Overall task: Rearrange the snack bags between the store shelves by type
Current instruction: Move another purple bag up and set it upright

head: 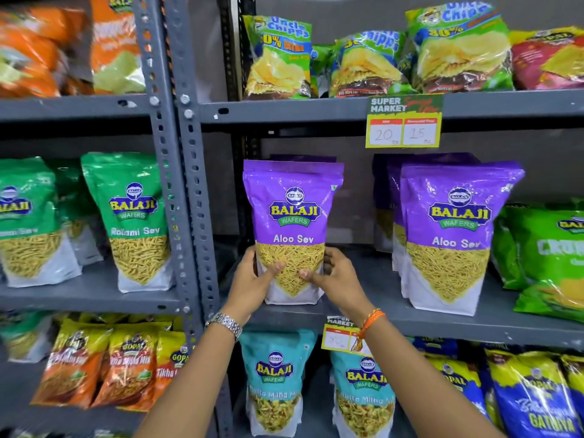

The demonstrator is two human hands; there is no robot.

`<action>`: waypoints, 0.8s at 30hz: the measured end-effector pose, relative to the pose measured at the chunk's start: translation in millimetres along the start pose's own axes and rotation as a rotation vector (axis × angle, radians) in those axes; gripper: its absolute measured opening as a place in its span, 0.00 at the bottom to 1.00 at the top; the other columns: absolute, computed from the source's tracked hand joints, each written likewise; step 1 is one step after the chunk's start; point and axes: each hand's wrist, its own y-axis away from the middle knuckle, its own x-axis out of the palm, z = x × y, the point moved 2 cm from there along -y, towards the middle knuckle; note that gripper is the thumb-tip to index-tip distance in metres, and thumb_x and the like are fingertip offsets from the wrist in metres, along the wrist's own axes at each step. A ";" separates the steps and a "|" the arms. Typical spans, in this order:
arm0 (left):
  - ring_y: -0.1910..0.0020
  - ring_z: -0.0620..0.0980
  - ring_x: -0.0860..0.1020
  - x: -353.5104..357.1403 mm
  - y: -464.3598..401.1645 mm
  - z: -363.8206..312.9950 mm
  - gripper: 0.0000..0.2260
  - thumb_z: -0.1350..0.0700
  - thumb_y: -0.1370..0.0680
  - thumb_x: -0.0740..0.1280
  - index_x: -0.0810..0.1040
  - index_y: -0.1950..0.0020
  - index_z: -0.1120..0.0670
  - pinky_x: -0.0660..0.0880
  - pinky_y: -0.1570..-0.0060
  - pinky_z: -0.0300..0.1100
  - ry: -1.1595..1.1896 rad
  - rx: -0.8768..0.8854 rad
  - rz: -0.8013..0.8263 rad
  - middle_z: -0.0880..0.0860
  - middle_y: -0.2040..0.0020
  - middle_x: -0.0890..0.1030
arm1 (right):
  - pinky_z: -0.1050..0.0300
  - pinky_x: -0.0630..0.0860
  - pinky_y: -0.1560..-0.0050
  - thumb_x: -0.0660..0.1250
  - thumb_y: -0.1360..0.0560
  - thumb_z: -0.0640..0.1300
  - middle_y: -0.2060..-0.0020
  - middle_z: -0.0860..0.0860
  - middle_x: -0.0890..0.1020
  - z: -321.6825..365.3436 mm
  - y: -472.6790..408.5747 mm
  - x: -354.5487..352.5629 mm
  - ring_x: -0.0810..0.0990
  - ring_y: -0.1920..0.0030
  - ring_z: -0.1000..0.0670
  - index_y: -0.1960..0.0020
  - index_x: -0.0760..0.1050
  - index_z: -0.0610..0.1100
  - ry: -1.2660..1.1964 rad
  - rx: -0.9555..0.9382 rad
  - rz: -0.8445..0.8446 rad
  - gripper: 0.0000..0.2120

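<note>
Currently we hold one purple Aloo Sev bag (292,229) at centre frame, upright, its long axis vertical and its base resting on or just above the middle shelf (395,320); we cannot tell which. The left hand (252,284) clamps the lower left edge and the right hand (338,281) the lower right edge, thumbs pressed on the front panel. Both hands are equally near; neither leads.

A matching purple stack (448,235) stands right of centre on this shelf, apart from the held bag, with bare shelf between them. We judge that gap to be the working room for a sideways slide to the right.

Limits: the perforated grey upright (189,197) stands just left of the bag, and the upper shelf edge (284,110) lies above its top seal. Green Ratlami Sev bags (132,216) occupy the bay at left of frame.
</note>
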 end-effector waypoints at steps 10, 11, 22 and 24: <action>0.36 0.54 0.80 -12.9 2.9 13.1 0.37 0.49 0.36 0.80 0.70 0.30 0.44 0.77 0.35 0.60 -0.199 -0.026 0.020 0.49 0.35 0.81 | 0.39 0.80 0.35 0.84 0.36 0.43 0.42 0.45 0.85 -3.3 -2.3 -0.3 0.84 0.40 0.45 0.36 0.73 0.41 0.014 -0.001 -0.014 0.33; 0.36 0.54 0.80 -12.5 2.1 12.7 0.35 0.52 0.34 0.81 0.70 0.31 0.43 0.77 0.35 0.61 -0.208 -0.028 0.016 0.49 0.35 0.81 | 0.39 0.80 0.35 0.83 0.35 0.42 0.42 0.45 0.85 -2.0 -2.1 -0.2 0.84 0.40 0.45 0.35 0.73 0.41 0.019 0.007 -0.011 0.33; 0.34 0.52 0.79 -9.6 5.3 12.7 0.38 0.53 0.33 0.80 0.66 0.28 0.41 0.77 0.34 0.60 -0.250 -0.056 -0.016 0.48 0.33 0.79 | 0.41 0.77 0.31 0.82 0.34 0.45 0.34 0.45 0.80 5.0 1.5 -4.2 0.78 0.31 0.43 0.30 0.67 0.43 0.008 0.062 0.080 0.38; 0.30 0.51 0.76 -7.9 13.0 4.1 0.43 0.50 0.34 0.80 0.63 0.24 0.46 0.73 0.29 0.57 -0.321 -0.017 -0.056 0.50 0.29 0.77 | 0.42 0.73 0.27 0.82 0.34 0.47 0.28 0.43 0.74 20.4 13.1 -8.4 0.74 0.27 0.43 0.26 0.62 0.44 0.046 0.057 0.063 0.44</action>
